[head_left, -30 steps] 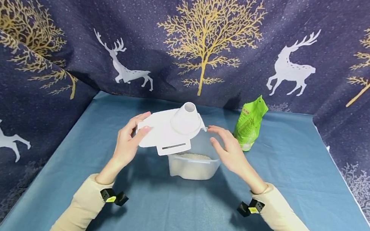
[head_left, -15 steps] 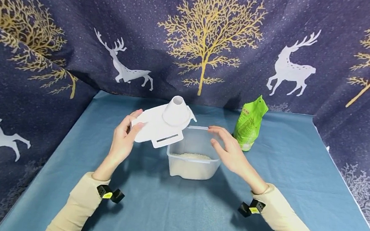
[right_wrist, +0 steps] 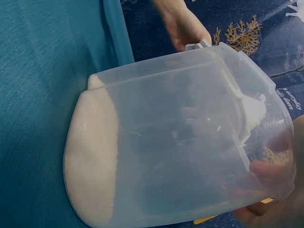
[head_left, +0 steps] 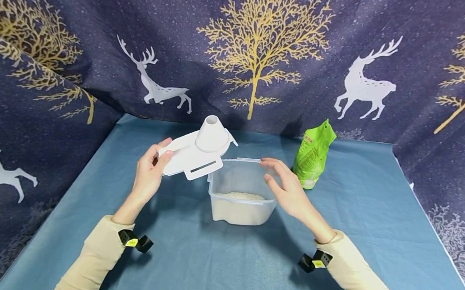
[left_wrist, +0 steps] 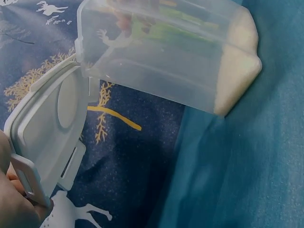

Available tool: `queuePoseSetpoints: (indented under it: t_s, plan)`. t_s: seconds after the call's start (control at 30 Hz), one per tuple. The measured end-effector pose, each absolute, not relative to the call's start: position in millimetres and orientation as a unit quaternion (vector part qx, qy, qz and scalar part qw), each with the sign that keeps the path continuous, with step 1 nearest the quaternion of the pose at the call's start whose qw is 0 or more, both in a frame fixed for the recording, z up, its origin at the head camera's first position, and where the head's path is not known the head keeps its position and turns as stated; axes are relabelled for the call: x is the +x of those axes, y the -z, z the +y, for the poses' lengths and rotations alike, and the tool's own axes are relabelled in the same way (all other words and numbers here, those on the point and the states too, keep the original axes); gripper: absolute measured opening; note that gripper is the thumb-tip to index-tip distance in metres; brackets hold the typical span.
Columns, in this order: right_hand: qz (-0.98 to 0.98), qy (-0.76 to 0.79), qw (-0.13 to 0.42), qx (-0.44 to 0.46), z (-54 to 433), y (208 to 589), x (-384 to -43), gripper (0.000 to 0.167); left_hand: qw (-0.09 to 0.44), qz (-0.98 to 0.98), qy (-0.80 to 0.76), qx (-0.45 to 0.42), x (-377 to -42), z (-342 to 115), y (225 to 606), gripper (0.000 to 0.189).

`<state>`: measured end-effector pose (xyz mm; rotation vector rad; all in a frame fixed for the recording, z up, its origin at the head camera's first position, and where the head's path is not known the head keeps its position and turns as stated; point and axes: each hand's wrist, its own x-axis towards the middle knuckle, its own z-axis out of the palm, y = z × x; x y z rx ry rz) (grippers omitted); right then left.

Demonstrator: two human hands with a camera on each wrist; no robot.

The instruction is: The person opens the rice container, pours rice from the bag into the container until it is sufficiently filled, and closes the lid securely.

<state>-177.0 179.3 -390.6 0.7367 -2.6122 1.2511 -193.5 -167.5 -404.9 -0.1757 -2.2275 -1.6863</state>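
Note:
My left hand (head_left: 149,171) pinches one end of a white lid (head_left: 179,154) with a cone-shaped spout (head_left: 212,135) standing on it. The lid is raised and tilted, left of a clear plastic food storage container (head_left: 242,213) that stands on the table. Pale grains, which look like rice (right_wrist: 92,161), fill its bottom; the top is uncovered. In the left wrist view the underside of the lid (left_wrist: 45,121) shows, with slotted clips. My right hand (head_left: 289,190) holds the container at its upper right rim; some fingers show blurred through the plastic.
A green printed bag (head_left: 312,159) stands upright behind the right hand. Blue cloth (head_left: 218,268) covers the table. A dark fabric backdrop (head_left: 164,22) with deer and trees rises along the back and sides.
My left hand has moved left with the lid, which has come away from above the container and uncovered its opening. The right hand has stayed at the container's rim.

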Motion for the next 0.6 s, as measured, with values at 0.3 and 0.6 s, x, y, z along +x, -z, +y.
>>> queuePoseSetpoints:
  t_s: [0.3,0.6]
  plan:
    - [-0.872,-0.418,0.076,0.243,179.3,391.6,-177.6,0.033,0.159,-0.776,0.609,-0.042,-193.1,-170.7,406.4,0.024]
    - [-0.872,-0.422,0.077,0.238,178.3,391.1,-176.5,0.032,0.169,-0.774,0.610,-0.030,-197.2,-177.7,411.3,0.028]
